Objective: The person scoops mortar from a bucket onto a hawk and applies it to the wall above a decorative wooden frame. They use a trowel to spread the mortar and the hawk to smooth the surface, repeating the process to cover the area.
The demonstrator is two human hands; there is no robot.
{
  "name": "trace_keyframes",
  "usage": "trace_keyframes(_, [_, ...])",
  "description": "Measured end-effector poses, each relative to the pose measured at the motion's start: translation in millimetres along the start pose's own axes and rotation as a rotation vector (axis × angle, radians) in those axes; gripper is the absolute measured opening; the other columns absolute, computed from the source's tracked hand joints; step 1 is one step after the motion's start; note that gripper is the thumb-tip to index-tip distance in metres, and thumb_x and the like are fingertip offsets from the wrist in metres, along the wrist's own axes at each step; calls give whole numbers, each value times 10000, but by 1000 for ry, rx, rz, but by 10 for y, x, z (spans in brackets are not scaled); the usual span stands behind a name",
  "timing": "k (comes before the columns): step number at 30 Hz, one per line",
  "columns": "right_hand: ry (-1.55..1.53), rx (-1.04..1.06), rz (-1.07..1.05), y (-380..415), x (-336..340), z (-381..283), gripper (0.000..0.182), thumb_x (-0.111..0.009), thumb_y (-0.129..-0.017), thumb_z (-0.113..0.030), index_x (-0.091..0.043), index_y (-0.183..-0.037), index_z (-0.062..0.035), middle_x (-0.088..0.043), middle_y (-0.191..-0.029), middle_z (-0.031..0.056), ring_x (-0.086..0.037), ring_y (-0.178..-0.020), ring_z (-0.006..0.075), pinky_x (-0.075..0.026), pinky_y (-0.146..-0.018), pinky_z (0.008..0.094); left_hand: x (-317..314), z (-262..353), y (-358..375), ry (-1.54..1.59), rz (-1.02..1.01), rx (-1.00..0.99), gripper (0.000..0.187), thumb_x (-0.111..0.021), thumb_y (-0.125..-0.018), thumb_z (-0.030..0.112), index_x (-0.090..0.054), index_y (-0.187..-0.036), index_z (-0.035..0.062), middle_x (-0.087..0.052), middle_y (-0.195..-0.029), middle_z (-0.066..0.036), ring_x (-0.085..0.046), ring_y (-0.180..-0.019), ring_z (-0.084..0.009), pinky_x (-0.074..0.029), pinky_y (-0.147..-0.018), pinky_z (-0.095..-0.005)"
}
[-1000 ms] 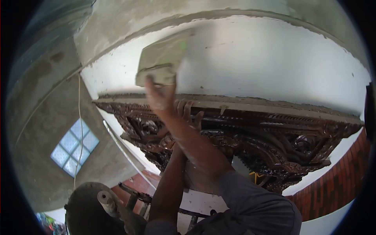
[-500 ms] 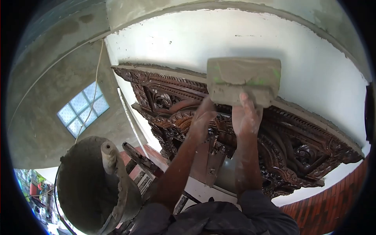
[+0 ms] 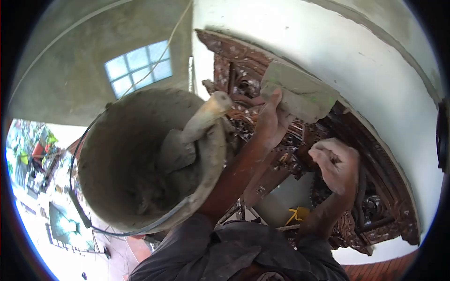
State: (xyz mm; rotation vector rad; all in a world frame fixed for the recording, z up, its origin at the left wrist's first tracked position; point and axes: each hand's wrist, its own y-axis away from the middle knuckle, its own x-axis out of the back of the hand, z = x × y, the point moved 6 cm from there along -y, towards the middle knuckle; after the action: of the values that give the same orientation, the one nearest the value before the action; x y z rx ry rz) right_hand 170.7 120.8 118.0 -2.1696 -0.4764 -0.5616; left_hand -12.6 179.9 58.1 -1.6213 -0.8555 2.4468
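Note:
My left hand is closed on a cement-coated plastering float with green patches, its thumb lying over the near edge. The float is held in front of the upper edge of a dark carved wooden panel. To the right and lower, my right hand hangs before the carving, fingers curled in, with nothing visible in them. At my left is a mortar-caked bucket with wet mortar at its bottom. A trowel leans inside it, handle over the rim and blade down.
Above the carving runs a white wall with a grey cement border. A grey wall with a paned window and a hanging cord stands to the left. Beneath the carving a yellow mark shows. Tiled floor lies far below.
The float has come down from the white wall and passed from my right hand to my left. My right hand has drawn away rightward. The view has swung toward the bucket.

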Motion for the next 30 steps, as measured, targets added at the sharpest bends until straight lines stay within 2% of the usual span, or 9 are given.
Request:
trace_keyframes(1, [-19,265,34,-89,-56,-446,150,-768,-762,-98,-700,-877,-29,-649,-705,77,-598,-630,160,-476,-586,306,26,37,8,2,11,-5,465,-546,-983,335,-427,-1353,78,-553,-1286,-82,-521,-1199,-241,-405,-1053,-425])
trace_keyframes(2, [-35,522,79,-198,-165,-873,180,-775,-757,-117,-697,-894,-31,-649,-735,67,-616,-676,175,-488,-613,317,-513,58,154,806,-523,-23,472,-542,-984,334,-415,-1361,79,-552,-1273,-77,-526,-1191,-229,-416,-1043,-413])
trace_keyframes(3, [36,679,-53,-319,-394,-1181,198,-773,-753,-92,-694,-926,-36,-665,-835,77,-633,-763,202,-510,-673,321,-535,95,207,862,-605,-18,469,-540,-985,333,-417,-1359,78,-553,-1269,-77,-529,-1187,-231,-418,-1041,-413])
trace_keyframes(6, [218,984,-460,-666,-1183,-1694,185,-702,-825,-235,-674,-882,-61,-651,-961,56,-588,-968,220,-480,-879,370,-69,247,226,147,-162,-107,461,-536,-986,331,-424,-1354,76,-558,-1256,-79,-535,-1174,-235,-424,-1035,-414])
trace_keyframes(8, [729,1007,-923,-746,-1814,-1730,91,-664,-763,-185,-682,-732,-102,-647,-740,21,-599,-875,187,-462,-764,344,114,319,285,40,-86,-90,456,-532,-987,330,-429,-1350,75,-561,-1248,-80,-540,-1166,-238,-428,-1031,-415])
trace_keyframes(16, [811,1079,-702,-674,-1664,-2068,113,-604,-787,-93,-663,-699,-55,-660,-819,104,-600,-912,223,-489,-771,371,334,301,351,-42,-1,-80,437,-520,-990,325,-447,-1336,70,-575,-1214,-83,-558,-1133,-249,-444,-1015,-417])
trace_keyframes(20, [647,924,-331,-777,-878,-1910,82,-660,-794,-106,-666,-851,-46,-604,-964,122,-585,-924,238,-527,-737,374,408,186,271,-103,14,-95,428,-513,-992,323,-456,-1329,67,-581,-1198,-85,-567,-1117,-255,-452,-1008,-418])
trace_keyframes(24, [500,567,27,-479,-25,-1112,338,-715,-795,-119,-622,-1104,-20,-626,-930,109,-607,-795,217,-516,-704,323,342,41,150,-59,213,-5,422,-487,-996,330,-470,-1320,59,-589,-1187,-102,-577,-1108,-257,-465,-993,-413])
trace_keyframes(30, [-329,-300,-92,382,524,461,353,-594,-931,-281,-613,-1040,53,-570,-711,19,-508,-606,85,-409,-552,240,218,-384,608,-52,150,423,469,-470,-998,357,-464,-1339,35,-591,-1215,-110,-603,-1079,-252,-481,-973,-406])
